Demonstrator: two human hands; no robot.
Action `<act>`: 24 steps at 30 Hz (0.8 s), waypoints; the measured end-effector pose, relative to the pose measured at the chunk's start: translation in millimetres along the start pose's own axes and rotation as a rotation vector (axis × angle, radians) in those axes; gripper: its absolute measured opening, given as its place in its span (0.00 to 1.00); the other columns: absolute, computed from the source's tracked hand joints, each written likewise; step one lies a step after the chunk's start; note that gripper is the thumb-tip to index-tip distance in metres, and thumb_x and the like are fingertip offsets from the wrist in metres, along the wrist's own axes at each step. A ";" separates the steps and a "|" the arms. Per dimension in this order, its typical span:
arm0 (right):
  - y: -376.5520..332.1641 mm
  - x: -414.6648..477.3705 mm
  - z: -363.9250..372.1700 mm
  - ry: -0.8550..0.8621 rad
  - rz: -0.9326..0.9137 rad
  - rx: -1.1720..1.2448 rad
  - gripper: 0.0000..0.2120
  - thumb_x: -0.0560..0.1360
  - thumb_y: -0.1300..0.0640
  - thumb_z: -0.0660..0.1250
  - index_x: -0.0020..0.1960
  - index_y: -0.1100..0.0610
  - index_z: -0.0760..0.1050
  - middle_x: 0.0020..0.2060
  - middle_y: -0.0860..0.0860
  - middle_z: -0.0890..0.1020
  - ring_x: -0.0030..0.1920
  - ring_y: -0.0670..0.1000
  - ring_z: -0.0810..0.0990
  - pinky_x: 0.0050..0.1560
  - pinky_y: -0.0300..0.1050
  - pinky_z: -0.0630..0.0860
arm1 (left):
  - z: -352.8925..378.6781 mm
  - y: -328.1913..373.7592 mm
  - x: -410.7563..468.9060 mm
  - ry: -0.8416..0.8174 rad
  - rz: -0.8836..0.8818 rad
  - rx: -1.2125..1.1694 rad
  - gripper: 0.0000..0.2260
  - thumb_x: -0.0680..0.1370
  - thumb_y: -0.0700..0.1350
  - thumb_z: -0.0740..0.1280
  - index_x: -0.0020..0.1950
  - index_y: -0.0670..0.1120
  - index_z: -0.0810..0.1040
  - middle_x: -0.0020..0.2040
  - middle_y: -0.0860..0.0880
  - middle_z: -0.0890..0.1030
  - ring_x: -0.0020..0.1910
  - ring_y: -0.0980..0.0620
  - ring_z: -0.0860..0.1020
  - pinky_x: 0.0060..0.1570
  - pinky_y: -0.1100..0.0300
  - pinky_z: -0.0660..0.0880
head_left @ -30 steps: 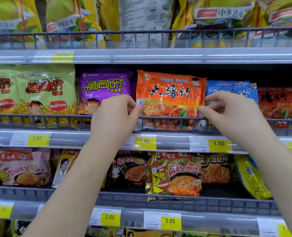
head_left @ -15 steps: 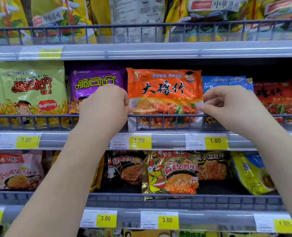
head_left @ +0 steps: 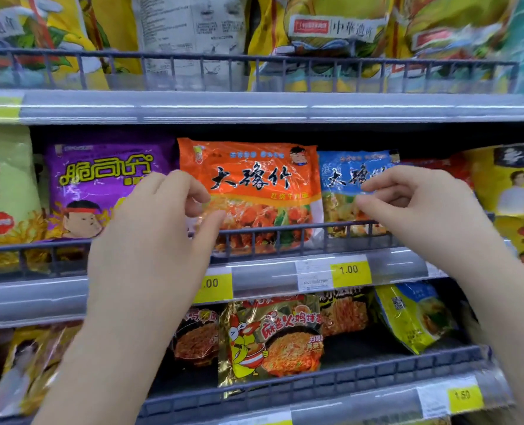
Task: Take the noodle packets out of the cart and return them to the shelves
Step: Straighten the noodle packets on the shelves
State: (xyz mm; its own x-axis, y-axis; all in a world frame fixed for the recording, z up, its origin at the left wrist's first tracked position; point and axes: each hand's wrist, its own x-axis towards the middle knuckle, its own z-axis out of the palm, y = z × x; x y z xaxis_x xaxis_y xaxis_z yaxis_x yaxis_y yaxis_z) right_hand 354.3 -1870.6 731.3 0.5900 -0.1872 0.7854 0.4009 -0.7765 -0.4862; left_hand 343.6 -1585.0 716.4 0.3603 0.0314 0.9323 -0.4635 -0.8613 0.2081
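The left hand (head_left: 150, 240) has curled fingers. Its thumb and fingertips lie over the left edge of the orange packet (head_left: 254, 185). I cannot tell if they pinch it or only touch it. The right hand (head_left: 426, 216) is at 3 o'clock from that packet. Its fingers are loosely curled and hold nothing. It is in front of the blue packet (head_left: 343, 179), and a gap shows between it and the orange one.

The orange packet stands upright on the middle shelf (head_left: 263, 279), behind the wire rail (head_left: 279, 230). I think this packet is as good as put back, and the hands only need to let go. The cart is not in view, so I cannot tell how many packets are left in it.

At 9 o'clock from the orange packet is a purple packet (head_left: 101, 185). A yellow price tag (head_left: 349, 269) sits at 6 o'clock on the shelf edge. Lower down, a gold packet (head_left: 269, 338) is on the next shelf. At 12 o'clock, big yellow bags (head_left: 331, 29) fill the top shelf. It looks like a shop aisle.
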 end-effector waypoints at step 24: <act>124.4 52.0 -39.4 -0.255 -0.346 -0.051 0.21 0.84 0.48 0.59 0.35 0.56 0.71 0.26 0.49 0.72 0.29 0.50 0.70 0.32 0.51 0.71 | 126.7 160.8 -6.3 -0.240 0.074 0.191 0.22 0.81 0.58 0.56 0.58 0.48 0.85 0.55 0.54 0.83 0.56 0.52 0.79 0.57 0.52 0.78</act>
State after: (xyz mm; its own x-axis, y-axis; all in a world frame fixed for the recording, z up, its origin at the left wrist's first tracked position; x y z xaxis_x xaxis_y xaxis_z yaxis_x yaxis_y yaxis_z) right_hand 407.2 -2000.7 726.8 0.5836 0.2396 0.7759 0.5745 -0.7971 -0.1859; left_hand 369.3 -1788.0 706.6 0.5228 -0.1357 0.8416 -0.3434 -0.9371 0.0622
